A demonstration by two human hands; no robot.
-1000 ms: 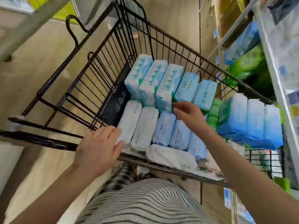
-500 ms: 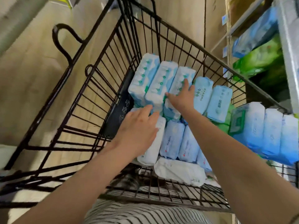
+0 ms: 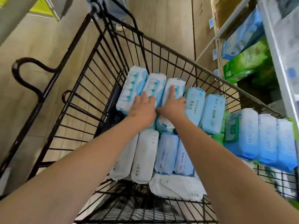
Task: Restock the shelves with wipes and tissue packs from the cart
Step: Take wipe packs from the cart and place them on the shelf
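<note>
Black wire cart (image 3: 72, 42): stood on the wood-look floor (image 3: 32, 46), just beside the shelf (image 3: 278, 59); packs are stacked in it in rows.
Far row: three green-dotted wipes packs (image 3: 131, 84), white and blue, are set side by side at the far wall, with two light-blue packs (image 3: 212, 113) to their right.
Left hand (image 3: 142, 110): laid with fingers straight and spread over the first two of these packs; nothing is gripped.
Right hand (image 3: 171, 107): laid on the third green-dotted pack (image 3: 177, 83), forefinger straight along its top, thumb stretched out beside the left hand. Whether the other fingers are curled round its right edge cannot be told.
Near row: two white packs (image 3: 144, 156) and two blue packs (image 3: 166, 152) are set on edge, and a flat white pack (image 3: 176, 186) lies nearest the person.
Shelf: shelved blue packs (image 3: 267, 138) are lined up at cart height; a green bag (image 3: 247, 62) is seen higher up.
</note>
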